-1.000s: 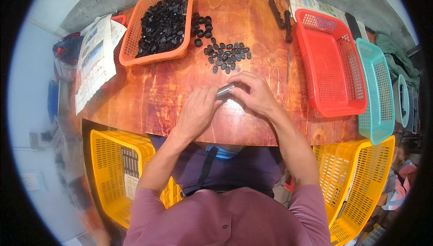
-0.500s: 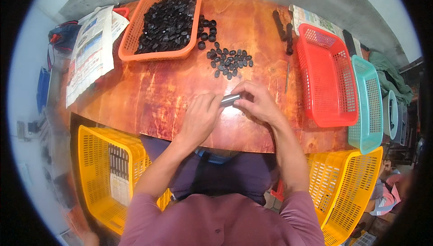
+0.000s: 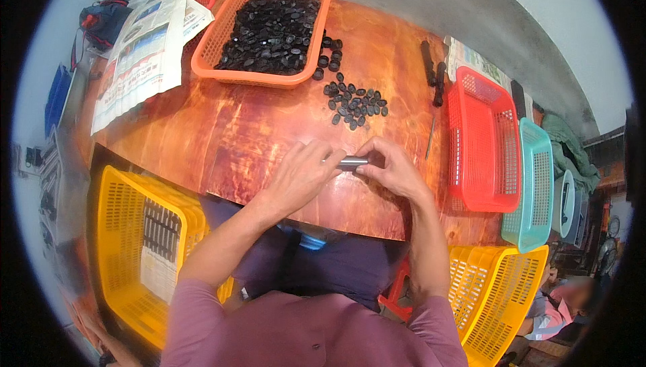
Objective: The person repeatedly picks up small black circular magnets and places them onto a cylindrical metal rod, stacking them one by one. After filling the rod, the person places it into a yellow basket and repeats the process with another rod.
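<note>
Between my two hands, low over the table, lies a short shiny metal tube. My left hand grips its left end with the fingers curled round it. At the other end, the thumb and fingers of my right hand pinch the tube; whether a small part sits at that tip is hidden. Just beyond my hands is a loose pile of small black oval caps. Several larger black round caps stand farther back, beside an orange basket full of black pieces.
Red and teal baskets stand at the right. Near them lie black-handled tools and a thin rod. Newspaper covers the far left. Yellow crates flank my lap below the table edge. A person sits at lower right.
The view has turned and shifted a little. Both hands keep hold of the metal tube, which now lies more level, with my left hand covering more of its left end.
</note>
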A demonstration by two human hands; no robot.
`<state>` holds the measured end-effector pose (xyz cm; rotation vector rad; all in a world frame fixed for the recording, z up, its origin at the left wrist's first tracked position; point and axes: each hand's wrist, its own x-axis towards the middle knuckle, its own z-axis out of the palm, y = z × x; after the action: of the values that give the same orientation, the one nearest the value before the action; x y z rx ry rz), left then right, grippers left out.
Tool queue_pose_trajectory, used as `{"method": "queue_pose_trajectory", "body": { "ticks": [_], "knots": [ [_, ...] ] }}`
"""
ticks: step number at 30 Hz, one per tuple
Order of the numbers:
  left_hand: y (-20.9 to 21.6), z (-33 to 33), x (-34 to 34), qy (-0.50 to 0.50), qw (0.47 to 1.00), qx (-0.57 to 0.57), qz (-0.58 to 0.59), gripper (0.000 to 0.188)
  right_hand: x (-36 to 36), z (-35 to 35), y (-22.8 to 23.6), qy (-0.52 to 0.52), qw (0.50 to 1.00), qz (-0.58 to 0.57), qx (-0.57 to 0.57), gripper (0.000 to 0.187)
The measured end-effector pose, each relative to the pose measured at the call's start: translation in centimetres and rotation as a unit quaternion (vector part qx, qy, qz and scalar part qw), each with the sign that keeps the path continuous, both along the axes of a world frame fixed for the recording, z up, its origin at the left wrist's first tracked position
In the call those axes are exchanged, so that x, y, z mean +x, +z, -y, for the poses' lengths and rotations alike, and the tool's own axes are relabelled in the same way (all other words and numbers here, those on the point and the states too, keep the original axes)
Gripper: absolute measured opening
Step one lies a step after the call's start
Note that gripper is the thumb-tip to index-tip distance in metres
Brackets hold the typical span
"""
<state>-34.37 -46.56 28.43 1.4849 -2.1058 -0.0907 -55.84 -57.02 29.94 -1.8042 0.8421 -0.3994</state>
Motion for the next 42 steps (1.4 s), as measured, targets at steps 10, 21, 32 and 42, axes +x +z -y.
{"method": "queue_pose_trajectory", "body": {
  "ticks": [10, 21, 32, 42],
  "knots": [
    [-0.7, 0.9, 0.4, -0.043, 0.998, 0.037, 0.034, 0.039, 6.1, 0.8, -1.6, -0.157, 0.946, -0.128, -0.252, 0.024],
    [-0.1, 1.0, 0.4, -0.03, 0.999, 0.021, 0.0, 0.04, 6.7, 0.3, -2.7, -0.209, 0.915, -0.108, -0.328, 0.018],
    [-0.6, 1.8, 0.4, -0.027, 0.998, 0.036, 0.049, 0.036, 6.6, 0.0, -3.3, -0.205, 0.911, -0.116, -0.339, 0.014],
    [-1.4, 1.5, 0.6, -0.062, 0.998, 0.019, 0.014, 0.035, 6.4, -0.4, -3.2, -0.215, 0.912, -0.145, -0.318, 0.014]
  ]
}}
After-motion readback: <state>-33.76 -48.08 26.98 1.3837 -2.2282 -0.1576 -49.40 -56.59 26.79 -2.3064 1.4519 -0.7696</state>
